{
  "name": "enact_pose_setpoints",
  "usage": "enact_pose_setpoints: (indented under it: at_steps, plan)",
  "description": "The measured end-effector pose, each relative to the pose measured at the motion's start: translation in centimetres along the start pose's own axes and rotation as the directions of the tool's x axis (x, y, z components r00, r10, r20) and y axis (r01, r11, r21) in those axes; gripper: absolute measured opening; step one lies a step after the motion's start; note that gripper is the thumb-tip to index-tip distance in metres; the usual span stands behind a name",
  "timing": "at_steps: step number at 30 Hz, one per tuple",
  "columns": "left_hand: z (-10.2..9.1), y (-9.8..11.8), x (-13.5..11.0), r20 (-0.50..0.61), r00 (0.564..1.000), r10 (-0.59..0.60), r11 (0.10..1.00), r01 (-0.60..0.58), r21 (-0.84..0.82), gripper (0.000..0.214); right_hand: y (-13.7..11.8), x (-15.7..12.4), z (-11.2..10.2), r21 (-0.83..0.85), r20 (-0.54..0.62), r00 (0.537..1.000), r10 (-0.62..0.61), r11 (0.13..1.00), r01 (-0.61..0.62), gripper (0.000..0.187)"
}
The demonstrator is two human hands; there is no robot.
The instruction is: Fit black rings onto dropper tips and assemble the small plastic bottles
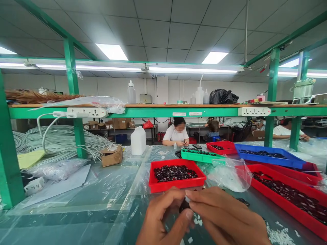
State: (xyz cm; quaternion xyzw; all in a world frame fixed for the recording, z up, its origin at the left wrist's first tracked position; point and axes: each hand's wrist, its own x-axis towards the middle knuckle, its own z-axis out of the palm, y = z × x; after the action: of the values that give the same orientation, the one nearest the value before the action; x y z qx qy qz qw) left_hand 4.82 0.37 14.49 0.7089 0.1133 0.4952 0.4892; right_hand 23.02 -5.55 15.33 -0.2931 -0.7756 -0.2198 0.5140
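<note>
At the bottom centre of the frame the left hand (163, 217) and the right hand (224, 217) met over the plastic-covered surface (76, 204). Both were curled, fingertips pinched together on a small dark part (184, 205), which sat between them with a bit of white showing at its top; most of it was hidden by the fingers. Small white bits (278, 234) lay scattered on the surface to the lower right of the hands.

Just above the hands stood a red tray (153, 180) filled with small dark pieces. To its right lay a clear plastic bag (230, 175), and beyond that, along the right edge, a long red tray (286, 204) of similar dark pieces. Farther back were a green tray (199, 157), a small red tray (224, 149) and a blue tray (268, 157).

In the left half of the frame sat a cardboard box (111, 155), a white jug (138, 140) and a bundle of white cables (63, 141). At the centre, across the surface, a person in a white shirt (175, 135) sat working under the green shelf (163, 111).
</note>
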Motion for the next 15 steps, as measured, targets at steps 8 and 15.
enact_pose_setpoints:
  at_steps: [8, 15]
  plan:
    - [-0.3, 0.8, -0.2, 0.060, 0.992, -0.109, 0.992, 0.112, -0.057, 0.020, -0.8, 0.9, -0.2, 0.072, -0.051, 0.989, 0.137, 0.989, -0.133, 0.031]
    - [-0.7, 1.3, 0.2, 0.122, 0.979, -0.164, 0.983, 0.173, -0.067, 0.027, -0.8, -0.2, -0.1, -0.119, -0.005, 0.998, 0.058, 0.991, -0.058, 0.037]
